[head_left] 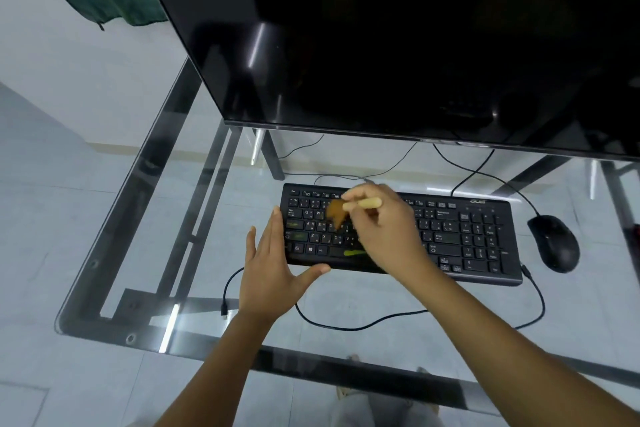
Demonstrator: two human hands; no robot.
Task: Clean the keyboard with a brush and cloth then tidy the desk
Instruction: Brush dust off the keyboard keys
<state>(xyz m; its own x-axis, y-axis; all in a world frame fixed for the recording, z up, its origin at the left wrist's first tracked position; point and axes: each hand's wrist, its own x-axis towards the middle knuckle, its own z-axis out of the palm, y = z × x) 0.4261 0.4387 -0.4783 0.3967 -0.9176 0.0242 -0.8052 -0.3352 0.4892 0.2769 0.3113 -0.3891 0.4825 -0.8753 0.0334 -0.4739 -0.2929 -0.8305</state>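
left hand (268, 274) lies open, steadying the keyboard (478, 239)'s left edge; right hand (388, 229) grips a brush (349, 206), bristles on the keys.

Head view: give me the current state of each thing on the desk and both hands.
Keyboard: flat on the glass desk, being brushed.
Brush: bristles on left-side keys.
Right hand: gripping the brush.
Left hand: open, steadying the keyboard's left edge.
Mouse: untouched, right of the keyboard.
Monitor: dark.

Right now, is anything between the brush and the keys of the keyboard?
Nothing visible. The right hand holds the brush with its bristles on the keyboard; the left hand steadies the keyboard's left end.
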